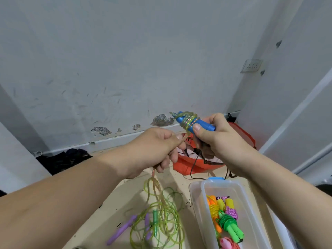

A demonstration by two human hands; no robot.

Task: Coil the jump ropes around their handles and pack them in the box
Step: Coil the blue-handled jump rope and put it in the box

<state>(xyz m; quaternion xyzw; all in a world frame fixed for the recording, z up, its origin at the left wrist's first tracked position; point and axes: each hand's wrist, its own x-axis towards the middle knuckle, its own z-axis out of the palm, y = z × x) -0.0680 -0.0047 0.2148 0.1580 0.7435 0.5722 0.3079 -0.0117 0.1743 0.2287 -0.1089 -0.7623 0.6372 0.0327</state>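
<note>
My right hand (213, 139) grips a pair of blue jump-rope handles (195, 122) held up in front of me. Several turns of a translucent, multicoloured rope (188, 119) are wound around them near their far end. My left hand (158, 150) pinches the free length of that rope just left of the handles; the rest hangs down from my fist to the floor (155, 184). A clear plastic box (197, 203) at lower right holds several coiled ropes with orange, yellow, green and pink handles.
Loose green rope (165, 221) lies tangled on the floor with purple handles (122, 229) and a green handle (155, 221). An orange drawstring bag (188, 164) lies behind the box. Dark cloth (62, 159) sits by the wall at left.
</note>
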